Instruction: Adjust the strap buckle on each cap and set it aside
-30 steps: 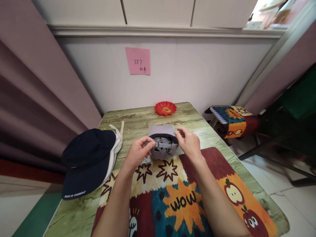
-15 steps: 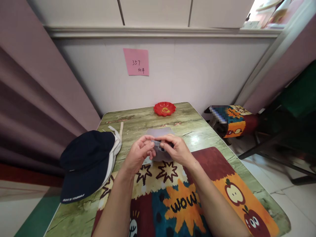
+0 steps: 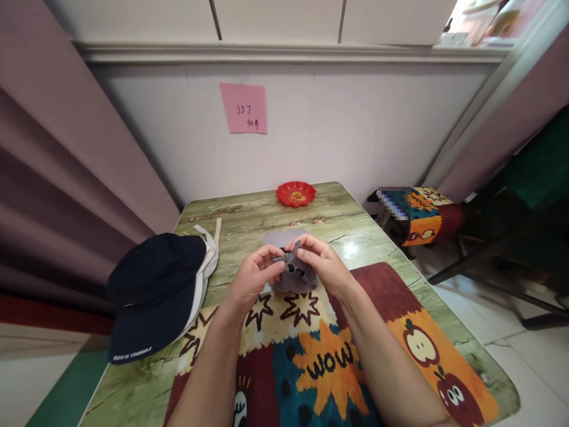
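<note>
Mid-frame, the grey cloth cap (image 3: 293,283) looks light and floppy, best held, I'd say, by its narrow grey fabric strap (image 3: 291,255), which left hand (image 3: 258,273) and right hand (image 3: 326,264) pinch, both nearly closed.

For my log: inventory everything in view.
Table: one, green, centre
Patterned mat: one, multicoloured, near side
Handled cap: one, grey, mid-table
Strap: one, grey, on handled cap
Dark cap: one, navy, table's left
White item: count unclear, white, beneath dark cap
Dish: one, red, far edge
Wall: one, white, behind table
Note: one, pink, on wall
Panels: three, white, top
Curtains: two, pinkish, left and right
Patterned cover: one, multicoloured, right of table
Frame: one, black, lower right
Fabric: one, green, right edge
Floor: one, pale, lower right
Left hand: one, bare, pinching strap
Right hand: one, bare, pinching strap
</note>
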Motion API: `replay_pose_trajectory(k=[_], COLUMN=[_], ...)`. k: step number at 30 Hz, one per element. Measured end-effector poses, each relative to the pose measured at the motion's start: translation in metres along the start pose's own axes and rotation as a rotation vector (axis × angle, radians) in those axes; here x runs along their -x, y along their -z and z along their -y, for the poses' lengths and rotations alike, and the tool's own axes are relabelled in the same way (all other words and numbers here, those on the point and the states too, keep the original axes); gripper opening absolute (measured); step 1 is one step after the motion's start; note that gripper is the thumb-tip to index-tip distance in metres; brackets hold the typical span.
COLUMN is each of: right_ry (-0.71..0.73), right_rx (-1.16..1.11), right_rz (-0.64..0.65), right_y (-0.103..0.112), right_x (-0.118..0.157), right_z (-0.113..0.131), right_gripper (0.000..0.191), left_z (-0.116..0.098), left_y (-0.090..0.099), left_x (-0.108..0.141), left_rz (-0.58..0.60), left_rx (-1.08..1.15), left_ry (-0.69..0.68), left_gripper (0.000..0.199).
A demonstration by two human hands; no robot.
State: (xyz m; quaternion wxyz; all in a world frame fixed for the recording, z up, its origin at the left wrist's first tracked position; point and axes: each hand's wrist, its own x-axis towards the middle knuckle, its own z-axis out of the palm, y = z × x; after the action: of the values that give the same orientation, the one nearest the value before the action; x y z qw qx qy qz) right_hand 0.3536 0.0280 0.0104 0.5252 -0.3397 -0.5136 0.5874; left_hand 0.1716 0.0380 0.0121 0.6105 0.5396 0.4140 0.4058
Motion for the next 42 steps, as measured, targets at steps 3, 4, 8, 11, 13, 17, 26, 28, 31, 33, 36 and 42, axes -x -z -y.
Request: replay_pose_trajectory(k=[3, 4, 8, 11, 13, 17, 26, 28, 31, 33, 36, 42], right_ry=[-0.046, -0.065, -0.055, -0.003, 0.015, 0.048, 0.024, 0.027, 0.060, 0.092, 0.102, 0.042], right_rx=[-0.038, -0.042, -0.027, 0.014, 0.051, 0.119, 0.134, 0.126, 0.152, 0.176, 0.162, 0.054], right_rz=[-0.004, -0.006, -0.023, -0.038, -0.042, -0.056, -0.138, -0.140, -0.128, -0.126, -0.130, -0.164], right_y=[-0.0004, -0.0007, -0.0019, -0.0018, -0.0011, 0.0008, 0.0011, 0.0018, 0.0022, 0.0013, -0.0013, -0.0059], right_x=[-0.0004, -0.0004, 0.0005, 0.0007, 0.0006, 0.0005, 0.0009, 0.0008, 0.0010, 0.0013, 0.0013, -0.0005], right_z=[0.0002, 0.0006, 0.0017, 0.0010, 0.0006, 0.0016, 0.0038, 0.0032, 0.0041, 0.0054, 0.0070, 0.0050], right_gripper=[0.023, 0.024, 0.029, 0.027, 0.028, 0.029, 0.025, 0.025, 0.024, 0.022, 0.025, 0.028], left_z=[0.0001, 0.0003, 0.0020, 0.0021, 0.0013, -0.0002, -0.0007, -0.0011, -0.0025, -0.0039, -0.0051, -0.0020], left_y=[-0.0010, -0.0010, -0.0009, -0.0021, -0.0030, -0.0032, -0.0030, -0.0032, -0.0038, -0.0043, -0.0048, -0.0023], left_x=[0.0007, 0.0008, 0.0004, 0.0002, 0.0004, 0.0001, -0.0003, -0.0003, -0.0002, 0.0000, 0.0007, 0.0009], left_rz=[-0.006, -0.007, -0.005, -0.011, -0.020, -0.027, -0.068, -0.079, -0.093, -0.099, -0.102, -0.085], left_rx=[-0.023, -0.022, 0.012, 0.020, 0.013, 0.003, -0.023, -0.025, -0.035, -0.047, -0.064, -0.067], left_ry=[0.008, 0.012, 0.020, 0.022, 0.024, 0.022, 0.020, 0.021, 0.017, 0.016, 0.015, 0.028], left_gripper=[0.029, 0.029, 0.031, 0.032, 0.032, 0.032, 0.034, 0.036, 0.037, 0.038, 0.039, 0.037])
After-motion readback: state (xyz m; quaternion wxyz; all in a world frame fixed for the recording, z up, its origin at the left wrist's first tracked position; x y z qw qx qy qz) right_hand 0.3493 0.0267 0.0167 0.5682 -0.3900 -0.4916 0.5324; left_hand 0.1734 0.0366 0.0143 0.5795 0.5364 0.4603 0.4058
